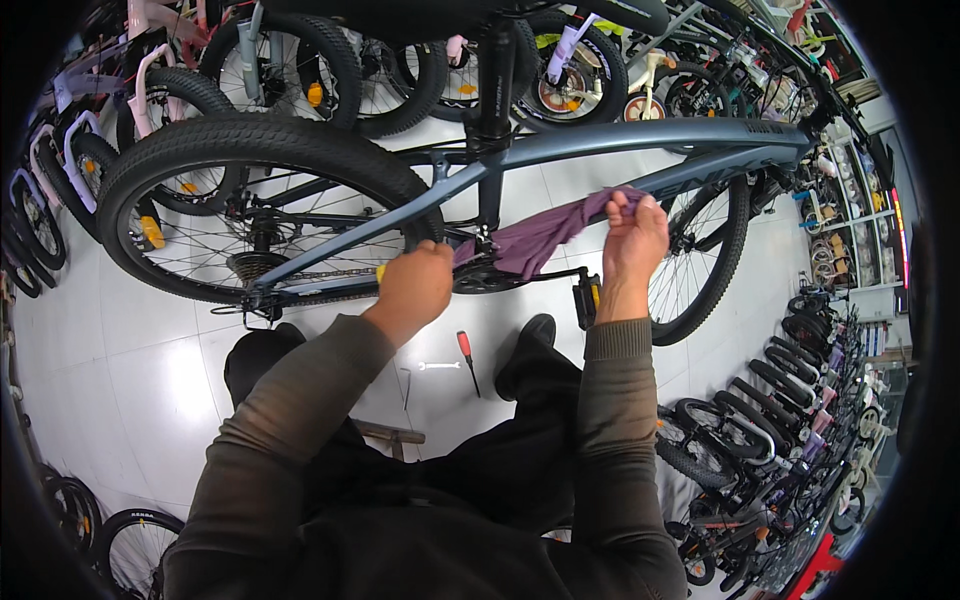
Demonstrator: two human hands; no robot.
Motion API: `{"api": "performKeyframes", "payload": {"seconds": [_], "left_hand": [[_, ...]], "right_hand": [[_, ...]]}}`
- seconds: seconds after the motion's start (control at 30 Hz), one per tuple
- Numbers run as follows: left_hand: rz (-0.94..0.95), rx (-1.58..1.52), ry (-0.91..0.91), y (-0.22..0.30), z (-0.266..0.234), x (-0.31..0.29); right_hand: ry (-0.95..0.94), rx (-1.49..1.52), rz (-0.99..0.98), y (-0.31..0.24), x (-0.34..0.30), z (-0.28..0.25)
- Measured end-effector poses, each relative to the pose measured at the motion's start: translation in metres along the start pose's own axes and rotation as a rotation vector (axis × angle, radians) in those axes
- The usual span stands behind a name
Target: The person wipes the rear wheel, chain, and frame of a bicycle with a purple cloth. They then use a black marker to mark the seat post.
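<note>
A purple cloth (548, 232) stretches between my two hands, running past the seat tube just above the crank of a blue-grey bicycle (560, 146). My left hand (416, 284) is closed around the cloth's left end, beside the rear tyre (290, 135) and over the chain line. Higher up, my right hand (634, 240) pinches the other end below the down tube. Part of the cloth is hidden behind the seat tube. Close to my right wrist hangs a black pedal with a yellow reflector (588, 300). Beside my left hand, a bit of yellow shows.
On the tiled floor between my feet lie a red-handled screwdriver (465, 350), a wrench (438, 366) and a thin hex key (406, 388). A low wooden stool (390, 434) is partly under me. Rows of bicycles (770, 400) line the right side; more stand behind and left.
</note>
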State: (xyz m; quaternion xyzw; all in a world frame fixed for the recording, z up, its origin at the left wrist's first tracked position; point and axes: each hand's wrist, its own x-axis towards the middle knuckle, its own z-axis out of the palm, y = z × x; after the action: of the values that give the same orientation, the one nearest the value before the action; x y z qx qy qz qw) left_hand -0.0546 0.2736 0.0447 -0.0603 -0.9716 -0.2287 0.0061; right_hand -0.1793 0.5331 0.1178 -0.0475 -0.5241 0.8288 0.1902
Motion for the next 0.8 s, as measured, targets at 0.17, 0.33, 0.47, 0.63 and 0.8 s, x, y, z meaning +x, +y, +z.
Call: {"api": "performKeyframes", "payload": {"seconds": [0.17,0.33,0.47,0.63,0.8], "left_hand": [[-0.033,0.041,0.021,-0.001,0.004,0.004],[-0.048,0.207,0.07,-0.015,-0.043,-0.014],[-0.092,0.211,-0.005,-0.028,-0.062,-0.035],[-0.045,0.05,-0.011,-0.019,-0.03,-0.02],[0.028,0.058,-0.066,-0.003,-0.009,-0.005]], "right_hand": [[-0.1,-0.128,-0.043,0.003,-0.011,0.008],[-0.413,-0.682,0.481,0.032,-0.028,0.002],[-0.519,-0.913,0.545,0.04,-0.029,-0.001],[0.004,-0.484,0.314,0.005,-0.006,0.004],[0.121,-0.293,0.118,-0.003,-0.009,0.003]]}}
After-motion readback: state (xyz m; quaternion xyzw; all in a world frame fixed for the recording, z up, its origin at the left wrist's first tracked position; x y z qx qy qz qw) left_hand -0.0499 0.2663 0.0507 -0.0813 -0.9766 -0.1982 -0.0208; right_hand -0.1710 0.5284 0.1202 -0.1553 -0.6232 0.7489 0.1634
